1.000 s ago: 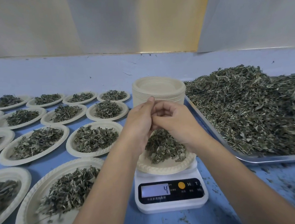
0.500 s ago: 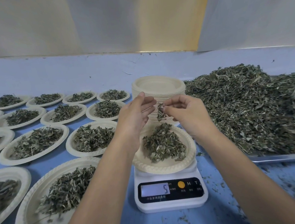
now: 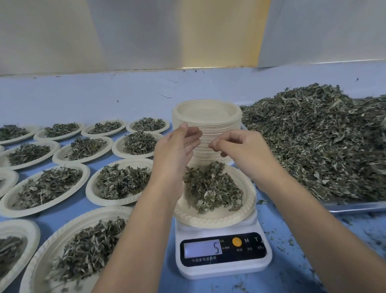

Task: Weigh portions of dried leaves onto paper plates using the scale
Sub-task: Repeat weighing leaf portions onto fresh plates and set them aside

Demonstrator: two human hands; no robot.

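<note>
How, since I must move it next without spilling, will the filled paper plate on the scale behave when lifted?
Probably very light: the scale reads only 5 under the plate. Likely somewhat bendy, being thin paper like the stack behind. Its loose leaves sit toward the far rim, so tilting could spill them.

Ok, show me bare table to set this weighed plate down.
Widest bare strip: blue table between the far row of filled plates and the wall. Smaller patch right of the scale, in front of the metal tray, littered with leaf crumbs. Left of the scale is crowded, plates nearly rim to rim.
</note>
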